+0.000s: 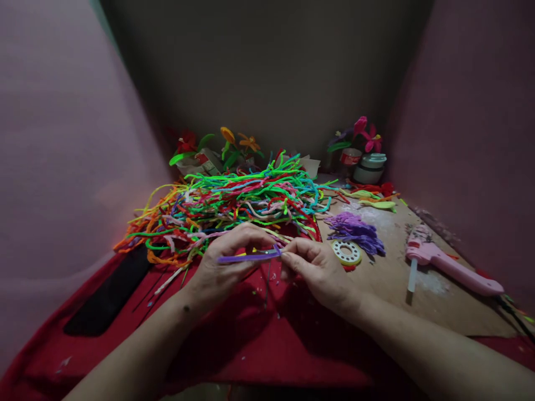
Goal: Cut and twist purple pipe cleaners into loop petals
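— Where are the arms coming in?
— The bare left forearm is reaching in from seven o'clock and the bare right forearm from four o'clock, both pointing toward the centre.
— And the hands?
— The bare left hand is hovering just below centre, back up, its fingers curling over toward three o'clock. The bare right hand is facing it, its thumb and forefinger tips pinching together toward nine o'clock. The two hands are almost touching.
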### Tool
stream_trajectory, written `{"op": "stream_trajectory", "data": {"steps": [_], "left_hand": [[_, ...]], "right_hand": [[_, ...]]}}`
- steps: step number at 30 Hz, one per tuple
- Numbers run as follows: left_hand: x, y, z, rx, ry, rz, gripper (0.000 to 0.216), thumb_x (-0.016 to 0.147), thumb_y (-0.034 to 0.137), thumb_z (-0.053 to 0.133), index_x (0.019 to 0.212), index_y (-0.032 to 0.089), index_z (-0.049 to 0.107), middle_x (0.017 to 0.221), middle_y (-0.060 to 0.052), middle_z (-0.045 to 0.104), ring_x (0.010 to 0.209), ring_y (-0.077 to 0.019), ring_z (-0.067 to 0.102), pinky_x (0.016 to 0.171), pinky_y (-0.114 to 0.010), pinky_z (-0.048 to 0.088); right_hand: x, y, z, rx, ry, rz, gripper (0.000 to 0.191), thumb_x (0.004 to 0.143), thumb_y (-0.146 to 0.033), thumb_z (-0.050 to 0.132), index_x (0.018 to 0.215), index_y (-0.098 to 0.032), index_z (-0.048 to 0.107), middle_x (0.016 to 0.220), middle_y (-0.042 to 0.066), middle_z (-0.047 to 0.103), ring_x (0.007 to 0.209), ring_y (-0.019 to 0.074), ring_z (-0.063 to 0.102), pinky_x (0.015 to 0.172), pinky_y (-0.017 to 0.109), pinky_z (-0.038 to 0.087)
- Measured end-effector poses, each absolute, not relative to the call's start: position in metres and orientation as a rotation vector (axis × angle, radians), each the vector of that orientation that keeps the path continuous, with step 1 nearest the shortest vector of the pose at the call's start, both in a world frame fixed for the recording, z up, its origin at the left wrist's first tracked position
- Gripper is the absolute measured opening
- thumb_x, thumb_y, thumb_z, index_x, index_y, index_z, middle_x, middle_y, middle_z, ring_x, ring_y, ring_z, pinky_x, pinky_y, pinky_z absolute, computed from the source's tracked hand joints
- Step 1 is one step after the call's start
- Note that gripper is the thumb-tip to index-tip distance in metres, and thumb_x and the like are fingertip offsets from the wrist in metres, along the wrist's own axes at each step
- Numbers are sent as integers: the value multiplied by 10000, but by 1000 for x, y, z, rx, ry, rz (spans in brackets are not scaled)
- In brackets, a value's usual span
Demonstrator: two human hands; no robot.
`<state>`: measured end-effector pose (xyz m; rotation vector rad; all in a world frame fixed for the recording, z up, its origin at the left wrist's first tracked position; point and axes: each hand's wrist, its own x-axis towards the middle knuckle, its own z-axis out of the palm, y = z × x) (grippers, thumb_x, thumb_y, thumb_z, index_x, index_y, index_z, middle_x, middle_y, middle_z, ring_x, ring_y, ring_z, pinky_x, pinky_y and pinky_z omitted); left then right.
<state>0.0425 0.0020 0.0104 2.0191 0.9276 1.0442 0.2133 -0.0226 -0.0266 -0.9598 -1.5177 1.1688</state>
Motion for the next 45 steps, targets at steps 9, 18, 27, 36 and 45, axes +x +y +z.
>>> {"op": "stream_trajectory", "data": {"steps": [9, 18, 27, 36, 45], "left_hand": [[46, 2, 3, 1998, 928, 817, 117, 759, 250, 560, 703, 163, 615, 682, -18, 567, 675, -138, 491, 671, -258, 398], [49, 2, 0, 1467, 988, 708, 196, 735, 312, 571, 652, 150, 497, 611, 26, 431, 542, -78, 360, 502, -174, 316], [50, 3, 4, 1950, 1142, 896, 142, 772, 249, 516, 670, 161, 561, 673, 2, 525, 651, -118, 457, 627, -216, 361], [45, 1, 7, 2032, 1083, 706, 201, 812, 278, 448, 646, 175, 495, 619, 22, 433, 584, -108, 386, 566, -213, 330], [47, -4, 8, 2130, 1052, 716, 203, 821, 253, 429, 653, 169, 505, 630, 16, 476, 605, -108, 427, 593, -211, 349]], "right_hand": [[214, -28, -27, -974, -1713, 981, 177, 803, -229, 480, 651, -170, 546, 578, 5, 559, 535, 106, 506, 539, 231, 394], [211, -24, -30, -996, -1721, 949, 180, 802, -241, 485, 661, -163, 566, 609, 15, 567, 561, 108, 500, 561, 237, 385], [212, -14, -28, -960, -1186, 1713, 201, 681, -310, 616, 613, -139, 535, 520, 2, 589, 411, 79, 504, 440, 201, 394], [212, -23, -30, -990, -1773, 558, 168, 805, -201, 499, 925, -194, 615, 805, 46, 626, 740, 156, 561, 693, 294, 446], [215, -26, -23, -963, -1864, 307, 143, 795, -201, 528, 748, -183, 662, 682, 46, 614, 731, 173, 507, 720, 337, 410]]}}
